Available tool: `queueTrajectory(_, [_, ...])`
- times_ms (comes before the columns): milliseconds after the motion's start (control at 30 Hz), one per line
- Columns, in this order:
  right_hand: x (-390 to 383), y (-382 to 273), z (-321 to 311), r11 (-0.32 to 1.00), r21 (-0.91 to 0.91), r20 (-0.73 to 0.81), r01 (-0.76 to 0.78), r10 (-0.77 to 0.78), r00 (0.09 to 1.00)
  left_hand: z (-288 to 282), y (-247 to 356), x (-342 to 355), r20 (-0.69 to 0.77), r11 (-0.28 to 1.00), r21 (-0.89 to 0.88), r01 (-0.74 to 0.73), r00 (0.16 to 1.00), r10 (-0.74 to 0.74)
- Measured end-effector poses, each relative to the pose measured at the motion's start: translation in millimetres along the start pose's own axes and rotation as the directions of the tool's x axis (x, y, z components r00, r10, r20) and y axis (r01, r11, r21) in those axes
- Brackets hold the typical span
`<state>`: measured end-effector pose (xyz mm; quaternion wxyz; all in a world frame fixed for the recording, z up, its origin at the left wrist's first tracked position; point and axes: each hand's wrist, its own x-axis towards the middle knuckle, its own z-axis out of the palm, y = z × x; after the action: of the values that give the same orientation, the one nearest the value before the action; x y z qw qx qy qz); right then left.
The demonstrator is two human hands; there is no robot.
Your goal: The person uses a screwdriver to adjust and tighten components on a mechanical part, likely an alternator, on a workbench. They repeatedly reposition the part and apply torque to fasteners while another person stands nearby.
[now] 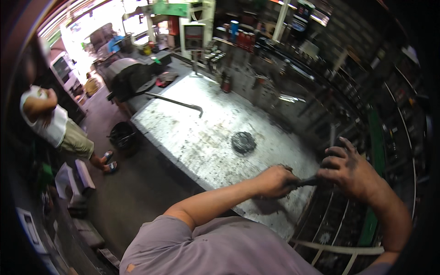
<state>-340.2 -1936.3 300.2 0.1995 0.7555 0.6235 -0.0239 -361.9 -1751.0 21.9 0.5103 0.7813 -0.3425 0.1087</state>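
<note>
My left hand (277, 181) is closed in a fist around one end of a dark rod-like piece (308, 182) above the near right part of the metal-topped workbench (197, 137). At the rod's other end, my right hand (350, 174), its fingers blackened, curls round it. What kind of piece it is, I cannot make out, as both hands cover much of it. A round, dark, greasy-looking lump (243, 143) lies on the bench beyond my left hand. Farther off rests a long metal bar (176, 102) with a hooked end.
A large dark machine or vise (130, 75) stands at the bench's far left end. Shelves and racks of tools (293, 64) line the right side. A person (57, 121) stands at left with arms folded, near a black bucket (123, 135) on the floor.
</note>
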Motion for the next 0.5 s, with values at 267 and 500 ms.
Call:
queueTrajectory(267, [2.9,-5.0,6.1,0.892,0.237,0.314,-0.384,0.303,0.900,4.1,-5.0,-2.1,-0.008,0.998,-0.004,-0.063,0.998,0.063])
queueTrajectory(500, [2.9,-0.8,11.0,0.576,0.580,0.373,-0.576,0.440,0.817,5.9,-5.1,-3.1,-0.005,0.998,0.036,-0.050,0.999,0.050])
